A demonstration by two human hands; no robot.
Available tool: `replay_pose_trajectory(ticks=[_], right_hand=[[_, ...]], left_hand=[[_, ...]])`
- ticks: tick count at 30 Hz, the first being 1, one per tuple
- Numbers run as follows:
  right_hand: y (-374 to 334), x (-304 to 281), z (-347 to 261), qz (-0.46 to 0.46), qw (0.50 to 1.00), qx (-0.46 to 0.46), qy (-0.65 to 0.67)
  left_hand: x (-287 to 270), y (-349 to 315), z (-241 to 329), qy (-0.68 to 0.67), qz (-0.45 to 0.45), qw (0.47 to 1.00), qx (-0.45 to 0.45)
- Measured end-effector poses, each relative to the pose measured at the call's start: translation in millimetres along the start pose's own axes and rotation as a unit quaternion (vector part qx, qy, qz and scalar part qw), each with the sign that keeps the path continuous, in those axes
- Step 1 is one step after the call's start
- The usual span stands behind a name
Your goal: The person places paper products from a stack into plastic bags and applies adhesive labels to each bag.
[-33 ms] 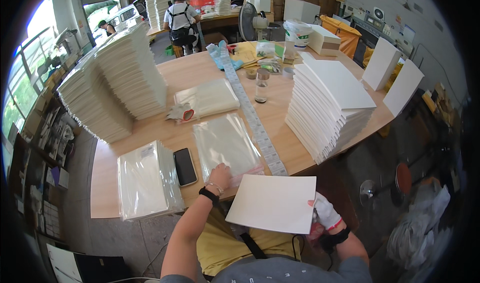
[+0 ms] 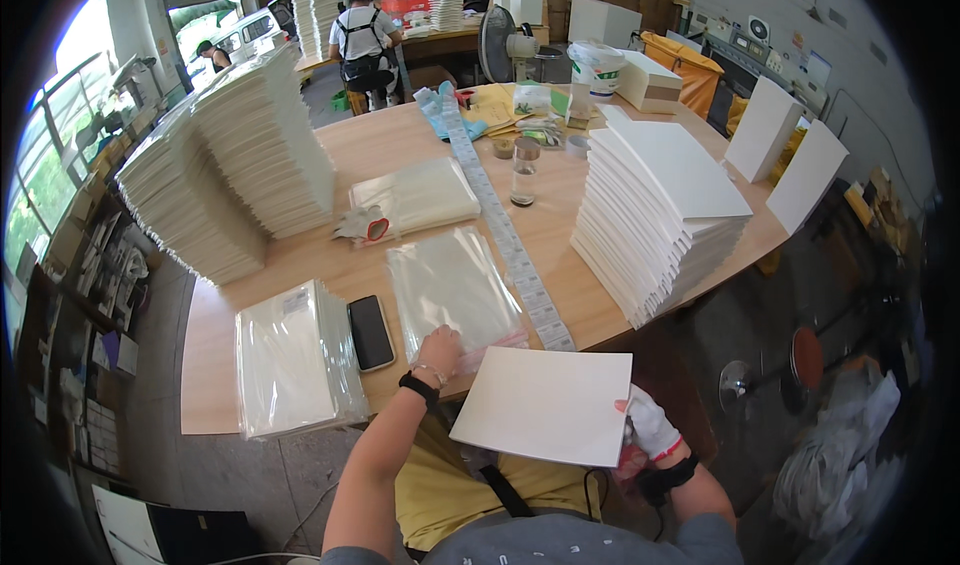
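Observation:
My right hand (image 2: 652,425), in a white glove with red trim, grips the right edge of a flat white sheet of board (image 2: 545,405). The board hangs over my lap, just off the table's near edge. Bare, with a bracelet and a black wristband, my left hand (image 2: 438,351) rests at the near end of a stack of clear plastic bags (image 2: 450,283). Its fingers are bent together at the top bag's edge; the fingertips are partly hidden. A tall stack of white boards (image 2: 660,215) stands at the right of the table.
Packed white boards (image 2: 295,360) lie at the near left beside a black phone (image 2: 371,332). Tall white stacks (image 2: 255,145) rise behind. A label strip (image 2: 505,235) crosses the table near a glass jar (image 2: 523,172). Scissors (image 2: 372,227) lie on more bags. Another person (image 2: 363,40) sits farther back.

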State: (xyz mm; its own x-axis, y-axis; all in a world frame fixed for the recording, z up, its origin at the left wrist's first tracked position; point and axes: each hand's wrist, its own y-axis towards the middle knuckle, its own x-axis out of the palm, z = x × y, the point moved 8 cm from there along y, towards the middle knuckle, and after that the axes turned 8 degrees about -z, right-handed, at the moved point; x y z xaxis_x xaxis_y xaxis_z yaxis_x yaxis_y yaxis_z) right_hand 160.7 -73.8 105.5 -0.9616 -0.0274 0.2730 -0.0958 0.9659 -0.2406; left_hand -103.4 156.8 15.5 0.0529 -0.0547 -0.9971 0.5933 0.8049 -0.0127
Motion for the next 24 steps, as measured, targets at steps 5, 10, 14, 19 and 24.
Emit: replay_pose_trajectory(ticks=[5, 10, 14, 19, 24], right_hand=[[7.4, -11.6, 2.2, 0.030, 0.999, -0.022, -0.002], [11.9, 2.5, -18.5, 0.001, 1.000, -0.005, 0.023], [17.1, 9.8, -20.3, -0.031, 0.998, 0.004, 0.048], [26.2, -1.9, -3.7, 0.011, 0.997, 0.003, 0.080], [43.7, -10.8, 31.3, 0.068, 0.985, 0.037, 0.152]], left_hand=[[-24.1, 1.2, 10.6, -0.035, -0.051, 0.997, -0.038], [-36.6, -2.1, 4.7, -0.032, -0.053, 0.997, -0.055], [-31.6, -6.3, 4.9, -0.010, -0.066, 0.996, -0.059], [-9.6, 8.8, -8.0, -0.065, -0.035, 0.994, -0.077], [-27.7, -15.2, -5.3, -0.114, 0.058, 0.990, 0.060]])
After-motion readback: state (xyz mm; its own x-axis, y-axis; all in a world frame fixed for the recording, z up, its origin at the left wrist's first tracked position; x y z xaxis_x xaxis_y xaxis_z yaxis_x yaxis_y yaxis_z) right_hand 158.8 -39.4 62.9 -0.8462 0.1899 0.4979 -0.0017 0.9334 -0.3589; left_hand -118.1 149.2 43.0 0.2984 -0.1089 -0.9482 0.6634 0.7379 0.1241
